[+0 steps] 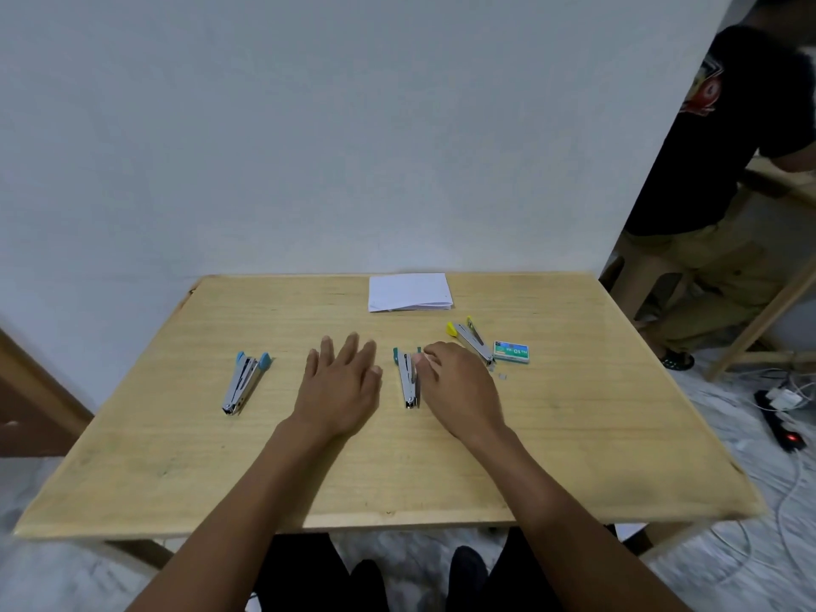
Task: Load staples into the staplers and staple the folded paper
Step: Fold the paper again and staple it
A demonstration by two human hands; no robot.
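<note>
Fingers [351, 346] of our left hand [340, 386] lie straight and spread wide, palm down on the wood and holding nothing. The fingers [430, 353] of our right hand [455, 386] are curled in close together at the far end of the green stapler [407, 377]; we cannot tell whether they pinch it, hold something small, or only touch it. Both hands rest on the wooden table [397, 470]. At its far edge, well apart from our hands, lies the folded paper [409, 292], white and flat, its layered edge towards us. Three staplers lie nearer. The blue stapler [244, 382] is on our left, well apart from the left hand, its two blue-tipped arms splayed in a narrow V. The green stapler lies between our two hands, right against the right one, its arms also apart at the far end. The yellow stapler [472, 342] lies slanted beyond the right hand, arms apart, its metal nose just beside the staple box [512, 352]. We cannot see whether any stapler's channel has staples in it. The staple box, small and green with its label up, lies flat and looks closed, so its contents are hidden from us. Just in front of it a tiny silvery scrap [502, 375], too small for us to make out, lies on the wood.
</note>
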